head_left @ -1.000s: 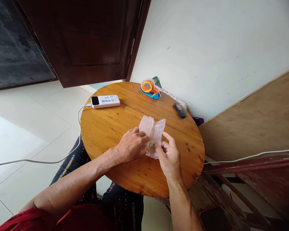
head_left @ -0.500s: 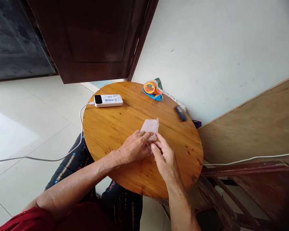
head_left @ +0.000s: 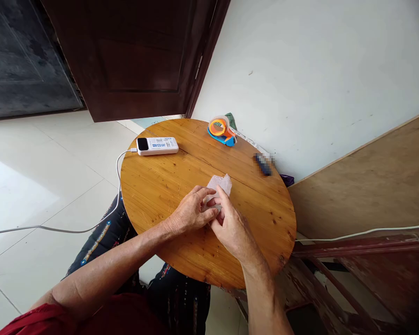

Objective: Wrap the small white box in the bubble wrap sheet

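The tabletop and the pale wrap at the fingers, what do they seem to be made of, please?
Tabletop: wood, probably varnished, from its knots, plank seam and soft sheen. Pale wrap: likely thin plastic, from its crinkled, translucent look, though partly hidden.

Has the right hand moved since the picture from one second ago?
Yes: the right hand has shifted left, judged against the tape dispenser on the table.
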`<control>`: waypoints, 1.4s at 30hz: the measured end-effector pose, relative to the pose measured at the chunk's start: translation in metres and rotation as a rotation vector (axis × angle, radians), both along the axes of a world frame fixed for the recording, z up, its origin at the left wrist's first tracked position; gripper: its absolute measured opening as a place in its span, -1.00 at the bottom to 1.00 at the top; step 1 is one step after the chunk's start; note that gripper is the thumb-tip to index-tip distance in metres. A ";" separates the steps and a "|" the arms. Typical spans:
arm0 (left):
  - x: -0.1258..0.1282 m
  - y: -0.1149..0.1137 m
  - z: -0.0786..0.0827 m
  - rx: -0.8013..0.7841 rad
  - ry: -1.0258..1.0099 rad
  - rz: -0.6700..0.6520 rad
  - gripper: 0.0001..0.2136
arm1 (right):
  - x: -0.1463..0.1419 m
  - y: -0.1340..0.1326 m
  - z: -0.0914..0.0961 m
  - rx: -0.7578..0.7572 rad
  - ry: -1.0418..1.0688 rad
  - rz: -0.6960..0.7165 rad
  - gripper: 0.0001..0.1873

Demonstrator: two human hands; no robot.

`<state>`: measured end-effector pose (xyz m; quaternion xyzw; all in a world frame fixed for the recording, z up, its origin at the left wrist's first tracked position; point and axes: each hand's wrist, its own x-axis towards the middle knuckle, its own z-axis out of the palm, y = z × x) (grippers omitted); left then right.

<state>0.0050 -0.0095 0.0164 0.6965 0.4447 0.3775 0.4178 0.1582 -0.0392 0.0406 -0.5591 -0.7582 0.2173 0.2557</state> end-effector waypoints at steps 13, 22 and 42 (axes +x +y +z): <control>0.006 -0.002 -0.011 0.008 0.099 0.073 -0.50 | 0.045 0.000 -0.022 -0.237 0.573 -0.470 -0.25; 0.007 -0.001 -0.015 0.100 0.212 0.061 -0.49 | 0.035 0.032 -0.025 -0.380 0.714 -0.452 -0.29; 0.007 -0.008 -0.013 0.556 0.391 0.005 -0.53 | 0.029 0.069 -0.039 -0.233 0.732 -0.379 -0.60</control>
